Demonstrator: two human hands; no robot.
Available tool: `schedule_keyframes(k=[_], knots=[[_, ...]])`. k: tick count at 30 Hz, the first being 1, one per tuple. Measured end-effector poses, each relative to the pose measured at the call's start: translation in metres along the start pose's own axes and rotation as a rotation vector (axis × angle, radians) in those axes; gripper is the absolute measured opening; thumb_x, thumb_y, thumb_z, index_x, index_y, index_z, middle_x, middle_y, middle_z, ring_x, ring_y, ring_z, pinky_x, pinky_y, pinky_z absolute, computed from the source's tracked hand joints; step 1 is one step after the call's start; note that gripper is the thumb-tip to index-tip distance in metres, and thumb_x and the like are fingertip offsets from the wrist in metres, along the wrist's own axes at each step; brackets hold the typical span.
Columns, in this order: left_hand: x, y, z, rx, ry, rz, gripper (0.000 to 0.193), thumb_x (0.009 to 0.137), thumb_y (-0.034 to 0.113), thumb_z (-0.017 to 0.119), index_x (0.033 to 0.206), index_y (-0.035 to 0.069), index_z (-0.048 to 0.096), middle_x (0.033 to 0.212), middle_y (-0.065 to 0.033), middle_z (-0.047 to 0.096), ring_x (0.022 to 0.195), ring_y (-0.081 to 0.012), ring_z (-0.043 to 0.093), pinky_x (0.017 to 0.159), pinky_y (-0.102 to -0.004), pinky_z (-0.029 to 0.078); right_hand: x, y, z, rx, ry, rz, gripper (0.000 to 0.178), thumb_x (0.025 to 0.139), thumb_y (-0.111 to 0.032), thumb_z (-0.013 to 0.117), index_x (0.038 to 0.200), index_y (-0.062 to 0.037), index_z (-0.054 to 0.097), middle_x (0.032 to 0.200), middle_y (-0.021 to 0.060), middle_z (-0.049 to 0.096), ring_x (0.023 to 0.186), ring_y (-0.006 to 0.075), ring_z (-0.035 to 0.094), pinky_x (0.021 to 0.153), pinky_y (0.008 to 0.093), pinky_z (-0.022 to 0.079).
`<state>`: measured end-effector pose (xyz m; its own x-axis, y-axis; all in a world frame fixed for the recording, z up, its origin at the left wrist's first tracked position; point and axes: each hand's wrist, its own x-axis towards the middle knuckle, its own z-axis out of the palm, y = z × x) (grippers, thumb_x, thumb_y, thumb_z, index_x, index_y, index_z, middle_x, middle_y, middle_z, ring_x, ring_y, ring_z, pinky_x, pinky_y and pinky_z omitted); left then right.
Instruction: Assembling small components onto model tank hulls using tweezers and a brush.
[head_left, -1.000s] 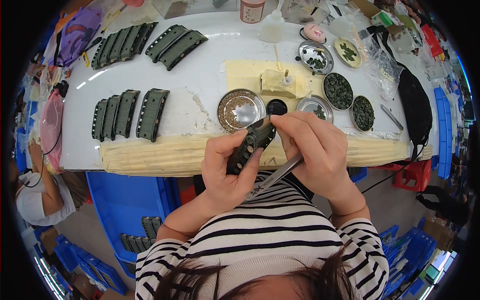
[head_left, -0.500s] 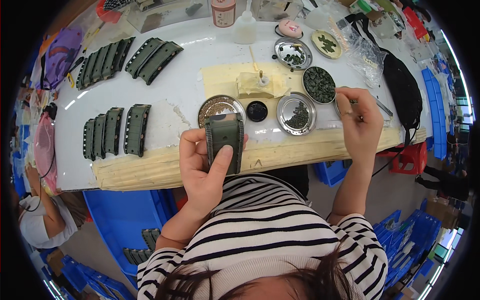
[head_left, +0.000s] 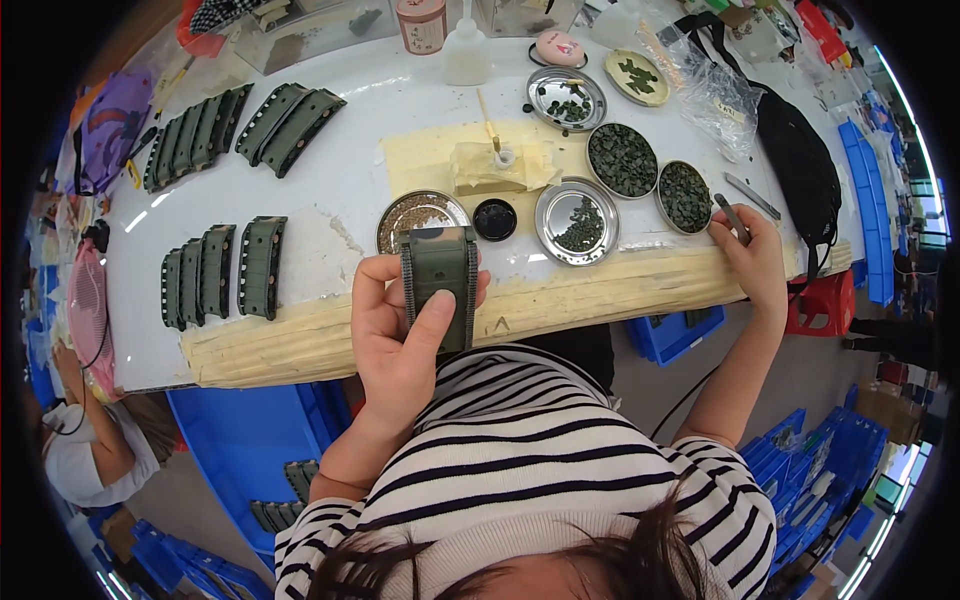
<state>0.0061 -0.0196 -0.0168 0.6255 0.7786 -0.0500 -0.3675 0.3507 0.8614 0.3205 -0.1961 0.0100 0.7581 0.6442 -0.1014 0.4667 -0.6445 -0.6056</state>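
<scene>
My left hand (head_left: 392,345) is wrapped round a curved dark-green plastic part (head_left: 440,275) with ribbed side edges and a camouflage-patterned end. The thumb presses on its face, and it is held up in front of the table's near edge. At the right, my right hand (head_left: 752,262) grips slim grey metal tweezers (head_left: 733,219), beside a round tin of dark-green bits (head_left: 686,197). A similar grey tool (head_left: 752,196) lies just beyond. Left of that tin are a larger tin of green pieces (head_left: 622,160) and a steel dish (head_left: 545,225) with small green bits.
Rows of similar green parts (head_left: 262,268) lie at the left. A dish of brown grains (head_left: 420,212), a small black cup (head_left: 495,220) and a taped block holding a stick (head_left: 475,168) stand mid-table. A white squeeze bottle (head_left: 465,55) is behind; a black bag (head_left: 797,150) lies right.
My right hand has come down and rightward from above the tins and now has the tweezers in it. The left hand still holds the green part, nearly unmoved. The view has shifted slightly.
</scene>
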Motion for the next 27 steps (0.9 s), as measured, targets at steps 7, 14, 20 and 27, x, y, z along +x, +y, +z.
schedule_keyframes(k=[7,14,20,27], knots=[[-0.001,0.001,0.0,-0.028,-0.003,-0.046,0.027,0.093,0.006,0.053,0.115,0.003,0.039,0.116,-0.0238,0.058,0.103,-0.0271,0.062,0.093,-0.0401,0.05,0.014,0.028,0.009,-0.184,0.239,-0.304,0.011,0.092,-0.01,0.056,0.094,0.0003,0.059,0.075,0.0027,0.058,0.064,0.0055,0.046,0.058,0.0247,0.038],[0.0,0.0,-0.003,-0.007,-0.038,-0.054,0.024,0.092,0.003,0.053,0.112,0.003,0.039,0.117,-0.0239,0.058,0.104,-0.0273,0.062,0.094,-0.0412,0.05,0.005,-0.037,0.029,0.334,0.366,-0.371,0.007,0.088,-0.001,0.06,0.094,-0.0006,0.064,0.076,-0.0025,0.062,0.061,-0.002,0.044,0.053,0.016,0.033],[-0.002,-0.005,-0.005,0.087,-0.06,0.007,0.024,0.092,0.0,0.052,0.111,0.004,0.037,0.116,-0.0231,0.058,0.104,-0.0274,0.062,0.093,-0.041,0.05,-0.019,-0.11,0.078,0.594,0.03,-0.593,0.015,0.077,0.006,0.068,0.089,-0.0023,0.069,0.072,-0.0043,0.062,0.051,-0.0027,0.033,0.046,0.0153,0.024],[-0.003,0.0,-0.01,0.146,-0.037,0.031,0.025,0.092,0.001,0.052,0.111,0.003,0.036,0.114,-0.0194,0.06,0.104,-0.0255,0.062,0.092,-0.0375,0.051,-0.031,-0.146,0.112,0.778,-0.292,-0.574,0.018,0.076,0.004,0.069,0.09,-0.0064,0.072,0.067,-0.0072,0.058,0.049,-0.0024,0.032,0.045,0.0172,0.023]])
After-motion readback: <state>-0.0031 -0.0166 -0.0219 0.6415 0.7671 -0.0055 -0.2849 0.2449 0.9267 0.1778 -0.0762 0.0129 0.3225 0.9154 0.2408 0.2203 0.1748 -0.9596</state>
